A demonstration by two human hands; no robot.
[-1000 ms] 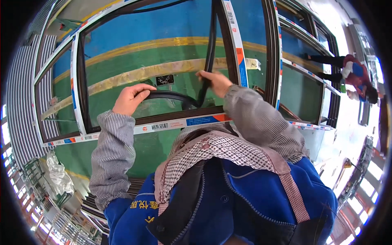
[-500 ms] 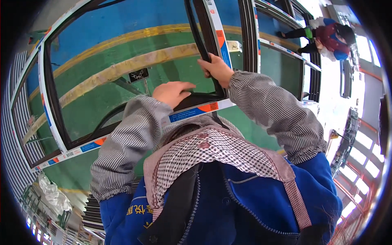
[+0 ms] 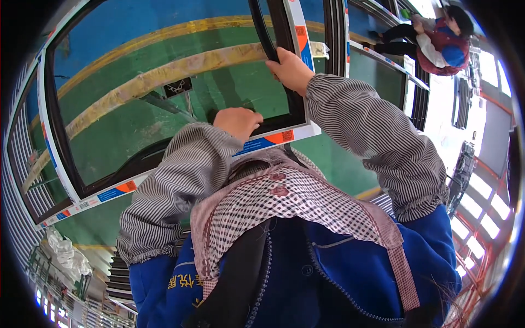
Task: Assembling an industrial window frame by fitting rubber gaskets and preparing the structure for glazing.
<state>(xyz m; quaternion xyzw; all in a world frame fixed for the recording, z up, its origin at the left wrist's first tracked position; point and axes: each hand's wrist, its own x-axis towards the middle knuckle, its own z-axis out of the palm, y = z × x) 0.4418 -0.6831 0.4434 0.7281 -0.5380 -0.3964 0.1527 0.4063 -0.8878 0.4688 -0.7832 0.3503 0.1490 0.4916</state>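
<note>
Before me lies a large dark window frame (image 3: pixel 104 191) with white, blue and orange protective film on its faces. A loose black rubber sealing strip (image 3: pixel 262 28) runs down beside its right member and bows along its near rail. My right hand (image 3: pixel 292 71) is closed round the strip at the right member, a little above the near right corner. At the near rail, left of that corner, my left hand (image 3: pixel 239 122) is curled with its fingers folded over the strip; the fingertips are partly hidden. Striped sleeve covers are on both my forearms.
Through the frame show a film-wrapped support bar (image 3: pixel 158 80) and a green and blue floor (image 3: pixel 219 106). More frames (image 3: pixel 377 82) lie to the right, where a co-worker (image 3: pixel 440 44) stands. Crumpled clear plastic (image 3: pixel 66 254) and dark profiles (image 3: pixel 123 281) lie at lower left.
My left hand has shifted right toward the corner, and its stretched fingers have curled in. My right hand stays on the strip, slightly higher in view. The co-worker has turned and moved an arm.
</note>
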